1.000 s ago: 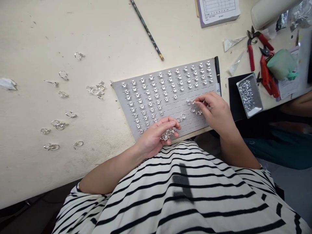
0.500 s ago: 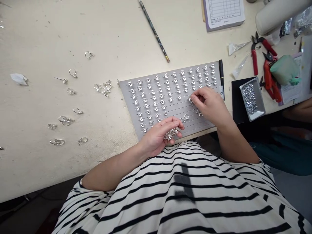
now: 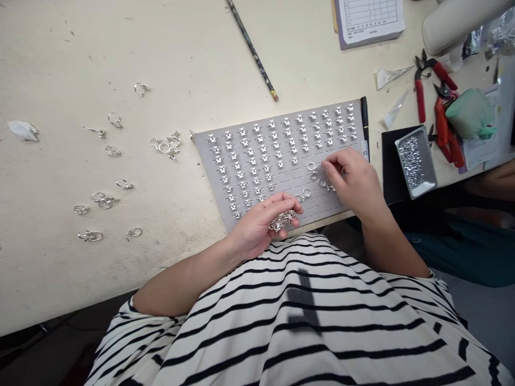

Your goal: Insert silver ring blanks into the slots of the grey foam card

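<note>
A grey slotted display board [image 3: 309, 212] lies in front of me, with rows of silver rings [image 3: 256, 128] standing in its upper and left slots. My left hand [image 3: 261, 222] rests over the board's lower left edge, curled around a bunch of silver rings [image 3: 281, 220]. Over the right part of the board is my right hand [image 3: 354, 177], thumb and forefinger pinched together; whatever is between them is hidden. Two loose rings [image 3: 311, 170] lie just left of those fingertips. More loose rings [image 3: 303, 195] lie lower on the board, and others sit partly beneath the right hand.
Several loose rings [image 3: 104, 200] are scattered on the table at left, near a small white packet [image 3: 23, 131]. A pencil [image 3: 253, 51] and a form pad [image 3: 370, 21] lie beyond the board. At right are red-handled cutters [image 3: 420, 96] and a tray of small metal pieces [image 3: 428, 179].
My right hand has moved slightly right and down, away from the two rings it was touching, which now lie uncovered on the board. My left hand stays around its bunch.
</note>
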`<action>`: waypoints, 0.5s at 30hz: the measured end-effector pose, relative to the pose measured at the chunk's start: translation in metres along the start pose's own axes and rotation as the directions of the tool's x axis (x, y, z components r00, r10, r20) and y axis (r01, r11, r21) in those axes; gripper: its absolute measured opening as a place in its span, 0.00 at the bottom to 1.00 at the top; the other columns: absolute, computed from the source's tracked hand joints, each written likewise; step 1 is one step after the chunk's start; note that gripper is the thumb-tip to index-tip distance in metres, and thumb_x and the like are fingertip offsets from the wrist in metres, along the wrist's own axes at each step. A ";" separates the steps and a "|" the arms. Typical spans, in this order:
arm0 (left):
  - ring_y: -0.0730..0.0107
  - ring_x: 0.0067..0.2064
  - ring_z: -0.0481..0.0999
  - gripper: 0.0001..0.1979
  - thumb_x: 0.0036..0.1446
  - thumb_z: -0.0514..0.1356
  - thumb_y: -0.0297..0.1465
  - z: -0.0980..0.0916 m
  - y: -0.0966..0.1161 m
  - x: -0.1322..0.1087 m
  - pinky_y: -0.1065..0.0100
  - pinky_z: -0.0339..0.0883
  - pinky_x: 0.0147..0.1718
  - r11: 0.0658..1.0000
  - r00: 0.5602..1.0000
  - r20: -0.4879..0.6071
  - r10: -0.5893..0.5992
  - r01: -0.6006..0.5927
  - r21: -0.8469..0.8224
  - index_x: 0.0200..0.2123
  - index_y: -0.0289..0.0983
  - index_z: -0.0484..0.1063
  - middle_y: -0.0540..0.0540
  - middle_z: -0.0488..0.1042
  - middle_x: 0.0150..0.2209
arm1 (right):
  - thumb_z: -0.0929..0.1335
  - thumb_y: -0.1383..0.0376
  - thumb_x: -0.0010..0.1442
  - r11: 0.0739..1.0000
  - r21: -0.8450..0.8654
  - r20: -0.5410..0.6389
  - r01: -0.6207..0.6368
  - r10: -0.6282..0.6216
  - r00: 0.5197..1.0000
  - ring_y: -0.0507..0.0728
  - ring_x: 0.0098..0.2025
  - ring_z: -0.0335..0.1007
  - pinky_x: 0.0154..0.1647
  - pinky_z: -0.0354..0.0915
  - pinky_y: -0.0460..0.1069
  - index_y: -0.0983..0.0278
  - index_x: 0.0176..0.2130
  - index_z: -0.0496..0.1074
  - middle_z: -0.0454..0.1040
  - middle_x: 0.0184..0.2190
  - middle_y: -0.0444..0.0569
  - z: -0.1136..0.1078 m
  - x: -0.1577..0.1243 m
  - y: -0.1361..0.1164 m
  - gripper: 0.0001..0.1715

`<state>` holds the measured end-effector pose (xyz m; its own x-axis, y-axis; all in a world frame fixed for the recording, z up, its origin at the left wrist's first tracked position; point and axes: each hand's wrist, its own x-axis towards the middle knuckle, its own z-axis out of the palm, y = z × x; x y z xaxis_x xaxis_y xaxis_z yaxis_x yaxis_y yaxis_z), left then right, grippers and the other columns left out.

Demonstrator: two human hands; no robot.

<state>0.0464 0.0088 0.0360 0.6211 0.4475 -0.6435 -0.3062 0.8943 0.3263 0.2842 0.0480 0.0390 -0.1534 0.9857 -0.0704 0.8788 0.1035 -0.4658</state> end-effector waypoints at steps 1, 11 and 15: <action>0.79 0.35 0.73 0.12 0.61 0.67 0.40 0.000 0.000 0.000 0.83 0.59 0.20 1.000 1.000 0.002 0.001 -0.001 0.001 0.36 0.37 0.75 0.48 0.70 0.44 | 0.65 0.62 0.70 0.999 0.030 -0.007 0.033 -0.033 0.999 0.58 0.41 0.71 0.43 0.66 0.55 0.58 0.42 0.72 0.76 0.39 0.49 -0.001 0.001 0.002 0.06; 0.79 0.35 0.72 0.13 0.59 0.68 0.41 0.002 0.000 0.000 0.80 0.57 0.20 1.000 1.000 -0.012 -0.002 0.002 0.000 0.36 0.36 0.75 0.47 0.71 0.44 | 0.64 0.61 0.71 0.976 0.021 0.146 0.217 -0.218 0.965 0.61 0.47 0.72 0.49 0.69 0.58 0.58 0.42 0.74 0.77 0.42 0.51 -0.001 0.016 0.005 0.09; 0.78 0.35 0.73 0.14 0.58 0.69 0.41 0.001 0.000 0.000 0.79 0.56 0.21 1.000 1.000 -0.016 -0.004 0.004 -0.004 0.36 0.36 0.75 0.47 0.72 0.45 | 0.61 0.63 0.72 0.967 -0.065 0.185 0.248 -0.233 0.955 0.62 0.47 0.69 0.51 0.67 0.59 0.58 0.44 0.72 0.75 0.43 0.52 -0.001 0.025 -0.002 0.10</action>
<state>0.0472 0.0086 0.0368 0.6110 0.4436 -0.6557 -0.3063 0.8962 0.3209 0.2790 0.0724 0.0396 -0.4345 0.8924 -0.1217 0.8406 0.3533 -0.4106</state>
